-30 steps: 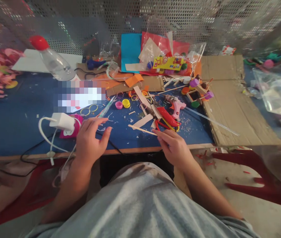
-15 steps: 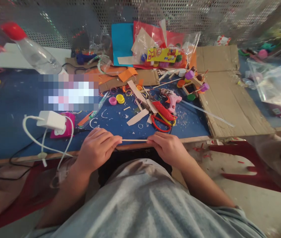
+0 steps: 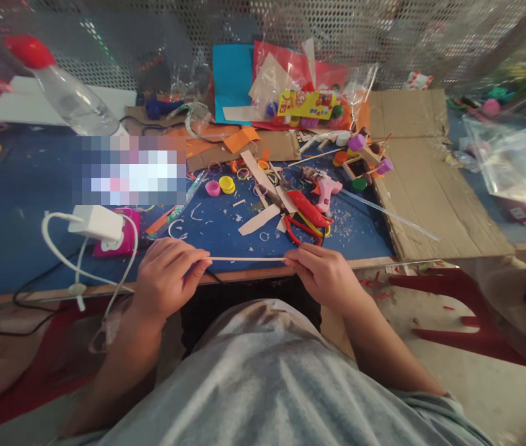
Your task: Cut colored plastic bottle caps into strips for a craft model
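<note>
A thin, pale wooden stick (image 3: 246, 258) stretches level between my two hands, just above the front edge of the blue table (image 3: 225, 238). My left hand (image 3: 166, 272) pinches its left end between thumb and fingers. At the other end, my right hand (image 3: 321, 272) is closed in a pinch as well. The fingertips hide both tips of the stick. Beyond my right hand lie red-handled pliers (image 3: 306, 210) and a pink glue gun (image 3: 326, 191). Near my left hand, a white charger (image 3: 98, 223) sits in a magenta power socket (image 3: 129, 232).
Flat cardboard (image 3: 430, 192) covers the table's right side. A bottle with a red cap (image 3: 30, 51) stands at the back left. Small pink (image 3: 212, 188) and yellow cups (image 3: 227, 184) sit mid-table among paper strips and scraps. A clear glue stick (image 3: 393, 214) extends from the glue gun.
My left hand has slid leftward along the stick, and my right hand has shifted slightly right. A longer stretch of the stick now shows between them.
</note>
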{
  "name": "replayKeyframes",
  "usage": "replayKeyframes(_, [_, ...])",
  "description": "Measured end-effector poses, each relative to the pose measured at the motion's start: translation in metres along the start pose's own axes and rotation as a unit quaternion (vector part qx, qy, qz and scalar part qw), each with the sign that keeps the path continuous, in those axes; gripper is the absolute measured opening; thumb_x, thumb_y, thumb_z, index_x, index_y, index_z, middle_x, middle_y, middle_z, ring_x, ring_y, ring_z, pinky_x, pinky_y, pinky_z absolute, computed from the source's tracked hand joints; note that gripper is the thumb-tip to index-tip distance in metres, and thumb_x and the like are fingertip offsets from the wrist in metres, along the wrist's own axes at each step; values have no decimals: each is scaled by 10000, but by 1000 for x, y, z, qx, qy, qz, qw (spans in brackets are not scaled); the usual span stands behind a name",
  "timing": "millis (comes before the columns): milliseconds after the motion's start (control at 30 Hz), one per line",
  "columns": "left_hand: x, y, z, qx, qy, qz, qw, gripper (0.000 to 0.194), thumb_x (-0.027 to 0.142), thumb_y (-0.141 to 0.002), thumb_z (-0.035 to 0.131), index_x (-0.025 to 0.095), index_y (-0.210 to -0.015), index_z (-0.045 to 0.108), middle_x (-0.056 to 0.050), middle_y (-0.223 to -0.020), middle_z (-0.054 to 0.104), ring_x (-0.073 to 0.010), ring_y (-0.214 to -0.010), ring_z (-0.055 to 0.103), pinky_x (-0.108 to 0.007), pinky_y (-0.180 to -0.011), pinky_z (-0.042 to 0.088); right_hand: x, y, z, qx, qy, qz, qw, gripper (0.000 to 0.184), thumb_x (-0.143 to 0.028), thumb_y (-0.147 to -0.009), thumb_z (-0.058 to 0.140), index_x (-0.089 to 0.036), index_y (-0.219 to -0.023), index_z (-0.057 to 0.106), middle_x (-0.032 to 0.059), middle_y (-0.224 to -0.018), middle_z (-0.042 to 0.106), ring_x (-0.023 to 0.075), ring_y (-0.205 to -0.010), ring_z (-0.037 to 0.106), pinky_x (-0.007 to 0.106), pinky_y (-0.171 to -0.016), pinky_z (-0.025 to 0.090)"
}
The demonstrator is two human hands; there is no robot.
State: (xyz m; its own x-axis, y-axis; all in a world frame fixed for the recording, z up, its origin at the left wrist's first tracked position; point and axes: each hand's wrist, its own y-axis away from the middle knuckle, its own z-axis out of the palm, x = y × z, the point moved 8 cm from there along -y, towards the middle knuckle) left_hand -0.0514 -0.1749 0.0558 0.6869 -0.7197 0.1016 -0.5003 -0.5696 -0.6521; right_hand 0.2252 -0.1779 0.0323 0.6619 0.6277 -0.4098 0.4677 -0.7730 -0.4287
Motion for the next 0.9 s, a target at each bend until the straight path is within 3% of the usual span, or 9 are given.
replayKeyframes(200, [-8,5,1,30,-3,3,1000,94,151,-1058,823,210,-1064,751,-36,-877,820,-247,-833,725,-417,-871,571,-1,-10,3,-15,4,-14,1000,269,-251,-1234,571,-187,-1067,772,29,-886,766,170,-749,729,286,-707,538])
replayKeyframes(467, [-31,22,-2,92,-23,-58,994,46,223,-1081,828,211,-1097,787,-32,-830,788,-224,-778,717,-388,-825,556,5,-19,5,-17,11,-2,1000,313,-285,-1235,585,-185,-998,764,22,-825,729,154,-684,676,288,-678,524])
replayKeyframes(633, [-36,27,-6,129,-22,-91,987,143,324,-1064,881,219,-1064,783,-40,-838,804,-222,-782,735,-381,-827,579,2,-29,8,3,21,-11,1000,384,-376,-1240,608,-188,-941,760,19,-785,720,142,-656,666,283,-650,500])
replayKeyframes(900, [-37,33,-5,103,-42,-124,986,300,365,-973,990,253,-942,713,-4,-769,773,-230,-773,729,-411,-824,561,-1,-41,10,57,86,-32,994,522,-469,-1224,651,-207,-782,746,11,-682,665,129,-607,591,305,-611,424])
